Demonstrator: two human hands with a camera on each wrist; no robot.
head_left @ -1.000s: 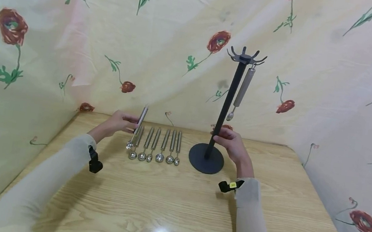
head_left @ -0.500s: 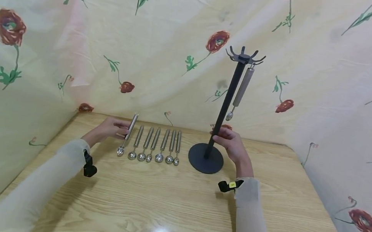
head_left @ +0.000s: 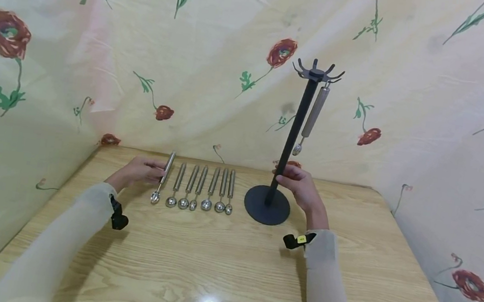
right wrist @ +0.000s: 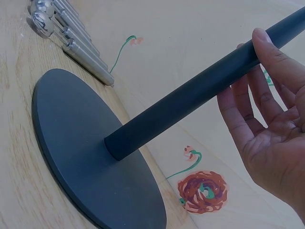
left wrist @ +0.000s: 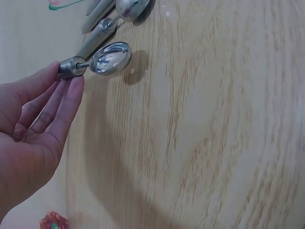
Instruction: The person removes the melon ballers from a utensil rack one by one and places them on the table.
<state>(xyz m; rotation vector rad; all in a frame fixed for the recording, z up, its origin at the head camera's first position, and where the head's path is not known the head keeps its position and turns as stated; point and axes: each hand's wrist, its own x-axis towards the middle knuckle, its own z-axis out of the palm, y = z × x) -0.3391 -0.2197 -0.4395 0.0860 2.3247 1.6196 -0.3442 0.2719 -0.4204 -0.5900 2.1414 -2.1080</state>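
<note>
My left hand [head_left: 143,171] pinches the steel handle of a melon baller [left wrist: 110,59] between thumb and fingers, at the left end of a row of similar tools. Its oval scoop points toward me, close over the wood, with a shadow beside it in the left wrist view. Several more melon ballers [head_left: 213,182] lie side by side with handles toward the wall. My right hand [head_left: 302,191] grips the lower pole of a black stand [right wrist: 186,98], thumb on one side and fingers on the other. One scoop tool [head_left: 314,114] hangs from a hook at the stand's top.
The stand's round base [head_left: 266,205] sits on the wooden table [head_left: 192,261], right of the row. Curved hooks [head_left: 315,70] spread around its top. A flower-patterned cloth [head_left: 216,67] rises behind the table and along both sides.
My left hand has moved left and down with the melon baller, from over the row's left end to beside it. My right hand stays on the pole.
</note>
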